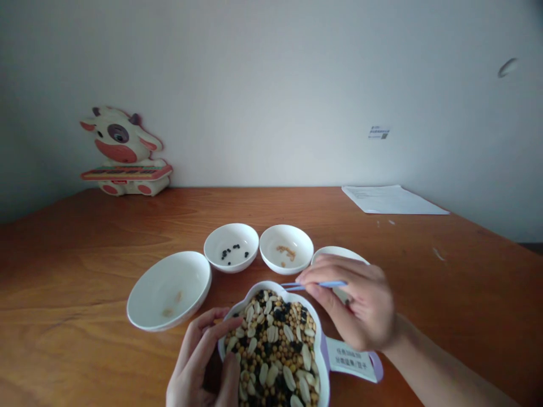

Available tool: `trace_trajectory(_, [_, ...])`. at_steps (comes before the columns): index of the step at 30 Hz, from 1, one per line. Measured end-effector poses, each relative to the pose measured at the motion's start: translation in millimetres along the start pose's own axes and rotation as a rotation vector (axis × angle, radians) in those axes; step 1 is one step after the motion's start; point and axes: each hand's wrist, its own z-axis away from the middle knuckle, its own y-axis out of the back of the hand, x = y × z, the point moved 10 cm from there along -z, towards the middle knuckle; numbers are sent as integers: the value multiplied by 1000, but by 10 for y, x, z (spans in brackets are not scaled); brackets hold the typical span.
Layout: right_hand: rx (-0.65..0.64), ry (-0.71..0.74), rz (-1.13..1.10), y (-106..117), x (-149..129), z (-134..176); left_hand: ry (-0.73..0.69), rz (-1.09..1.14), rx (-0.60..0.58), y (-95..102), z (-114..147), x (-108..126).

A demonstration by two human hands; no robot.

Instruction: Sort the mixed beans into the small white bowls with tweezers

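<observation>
Mixed beans and peanuts lie in the handled bowl; my left hand, fingers spread, rests at its rim while my right hand pinches blue tweezers by the far edge. Sorting into white bowls seems underway; the next pick likely needs fine aim.

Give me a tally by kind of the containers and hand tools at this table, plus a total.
Round, glossy white bowls: 4
White-and-purple scalloped tray with handle: 1
Slim blue tweezers: 1
Total: 6
</observation>
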Motion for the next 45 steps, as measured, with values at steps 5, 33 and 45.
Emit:
trace_trajectory(5, [-240, 6, -158, -439, -93, 81, -4, 24, -8, 2, 2, 47])
trace_trajectory(33, [-320, 1, -193, -547, -93, 129, -6, 8, -6, -21, 8, 79])
trace_trajectory(45, [-334, 27, -175, -564, -87, 151, -13, -6, 10, -21, 4, 84])
